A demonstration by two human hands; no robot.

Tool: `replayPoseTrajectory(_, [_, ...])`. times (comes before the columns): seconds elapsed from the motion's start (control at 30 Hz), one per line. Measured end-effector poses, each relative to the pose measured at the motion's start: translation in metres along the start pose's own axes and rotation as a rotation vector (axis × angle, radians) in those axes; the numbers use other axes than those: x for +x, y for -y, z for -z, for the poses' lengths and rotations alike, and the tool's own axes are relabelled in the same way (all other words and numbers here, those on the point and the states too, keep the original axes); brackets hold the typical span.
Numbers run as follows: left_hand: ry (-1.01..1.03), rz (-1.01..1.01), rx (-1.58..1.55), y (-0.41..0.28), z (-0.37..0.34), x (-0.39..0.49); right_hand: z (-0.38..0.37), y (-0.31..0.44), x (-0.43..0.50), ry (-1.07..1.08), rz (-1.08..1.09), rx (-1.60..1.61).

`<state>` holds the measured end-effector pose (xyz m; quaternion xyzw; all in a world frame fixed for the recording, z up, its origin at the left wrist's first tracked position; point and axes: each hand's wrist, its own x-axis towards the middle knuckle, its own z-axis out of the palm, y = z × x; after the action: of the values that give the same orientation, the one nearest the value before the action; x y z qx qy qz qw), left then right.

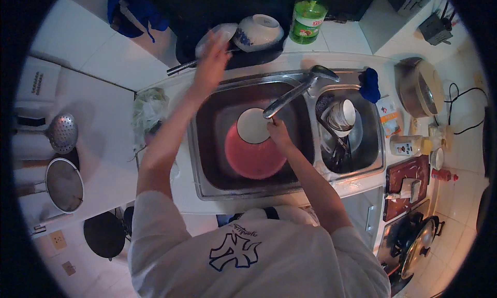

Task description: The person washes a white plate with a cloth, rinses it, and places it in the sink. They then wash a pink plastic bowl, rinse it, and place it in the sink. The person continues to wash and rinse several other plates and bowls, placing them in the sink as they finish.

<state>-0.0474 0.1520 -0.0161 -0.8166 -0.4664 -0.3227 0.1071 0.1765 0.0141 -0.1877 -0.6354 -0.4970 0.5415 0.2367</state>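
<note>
My right hand grips a round white vessel with a dark rim at its right edge. The vessel is over a pink plastic basin inside the large steel sink bowl, just below the faucet. At the sink's back left corner, my blurred left hand reaches up in front of a pale dish. Whether its fingers hold that dish or only pass before it is unclear. Beside the dish rests an upside-down white and blue porcelain bowl on a dark rack or tray.
The smaller sink bowl holds stacked bowls and dark utensils. Behind stands a green pump bottle. A blue cloth lies at the sink's right corner. Farther right, a cleaver lies on a red-brown cutting board. Left is a plastic bag.
</note>
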Motion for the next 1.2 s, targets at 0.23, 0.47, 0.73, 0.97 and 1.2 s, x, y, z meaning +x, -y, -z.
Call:
replayPoseTrajectory(0.23, [0.627,0.243,-0.434,-0.154,-0.003,-0.16,0.003,0.039,-0.011,0.061,-0.185,0.176])
replayPoseTrajectory(0.47, [-0.106,1.254,-0.974,-0.165,-0.042,-0.186,-0.029,0.023,0.018,0.167,0.068,0.213])
replayPoseTrajectory(0.73, [-0.464,1.704,-1.813,-0.148,-0.07,-0.196,-0.033,0.032,0.02,0.015,0.341,-0.109])
replayPoseTrajectory(0.97, [-0.019,1.742,-1.515,-0.134,-0.075,-0.216,-0.007,0.026,0.018,0.129,0.129,0.752])
replayPoseTrajectory(1.2, [-0.256,1.099,-0.897,-0.14,-0.114,-0.236,-0.018,0.024,-0.005,-0.064,0.24,0.565])
